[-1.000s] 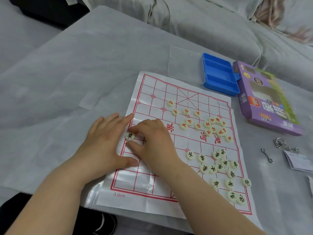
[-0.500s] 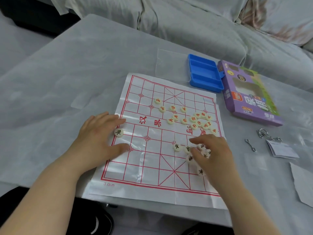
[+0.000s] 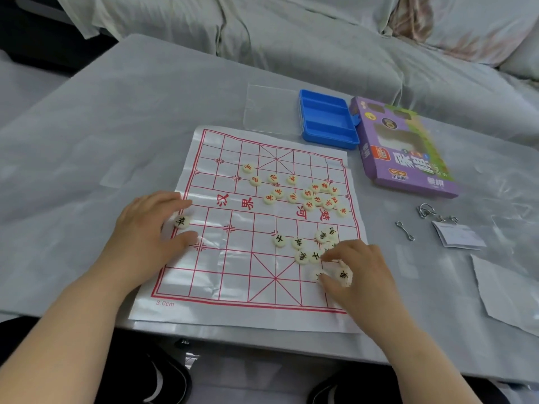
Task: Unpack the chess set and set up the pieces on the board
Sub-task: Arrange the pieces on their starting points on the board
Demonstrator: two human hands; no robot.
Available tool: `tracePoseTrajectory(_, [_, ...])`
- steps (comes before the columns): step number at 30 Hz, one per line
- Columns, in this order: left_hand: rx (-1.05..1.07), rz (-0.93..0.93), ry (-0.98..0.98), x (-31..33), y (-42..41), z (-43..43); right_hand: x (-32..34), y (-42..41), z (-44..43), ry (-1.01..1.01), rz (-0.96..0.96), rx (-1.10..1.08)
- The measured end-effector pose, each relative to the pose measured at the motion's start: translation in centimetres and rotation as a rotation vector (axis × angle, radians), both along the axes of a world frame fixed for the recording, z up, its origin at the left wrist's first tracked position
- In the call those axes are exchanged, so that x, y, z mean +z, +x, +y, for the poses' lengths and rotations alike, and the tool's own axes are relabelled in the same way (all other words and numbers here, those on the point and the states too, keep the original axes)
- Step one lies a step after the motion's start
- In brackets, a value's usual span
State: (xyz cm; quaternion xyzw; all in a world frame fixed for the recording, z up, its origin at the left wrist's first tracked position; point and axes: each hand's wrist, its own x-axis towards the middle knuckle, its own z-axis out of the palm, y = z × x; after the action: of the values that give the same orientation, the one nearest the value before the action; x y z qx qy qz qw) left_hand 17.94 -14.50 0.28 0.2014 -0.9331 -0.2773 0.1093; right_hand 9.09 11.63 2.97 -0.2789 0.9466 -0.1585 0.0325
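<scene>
With the left hand (image 3: 145, 231) spread flat, pinning the board (image 3: 233, 272) at centre frame, the right hand (image 3: 361, 272) pinches a black piece (image 3: 344, 275) out of the heap (image 3: 300, 243) at lower right and should lift it straight up, not drag its neighbours

Soft, even daylight fills the room, fairly bright and a little cool, with no hard shadows; only faint dark smudges sit under the left hand (image 3: 145, 228) and the right hand (image 3: 358, 275). The glossy board sheet (image 3: 233, 258) throws white glare along its left edge and its creases, and the plastic table cover (image 3: 116, 126) shines in pale patches. Everything looks slightly soft, the box (image 3: 408, 158) front is smeared, and the wide lens bends the table's edges
</scene>
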Motion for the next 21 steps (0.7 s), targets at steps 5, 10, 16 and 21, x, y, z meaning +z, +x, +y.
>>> tracePoseTrajectory(5, [-0.02,0.074,0.009,0.9,0.5,1.5,-1.3,0.6,1.5,0.017,0.123,0.007])
tracePoseTrajectory(10, [-0.053,-0.01,-0.045,-0.2,0.6,2.2,-2.2,0.5,0.8,-0.001,0.162,-0.041])
tracePoseTrajectory(16, [0.058,-0.052,-0.011,-0.4,1.9,2.2,-2.4,0.6,0.3,-0.062,0.171,-0.031])
tracePoseTrajectory(21, [0.078,-0.089,-0.002,-0.8,2.3,2.1,0.0,0.5,-1.6,-0.057,0.077,0.023])
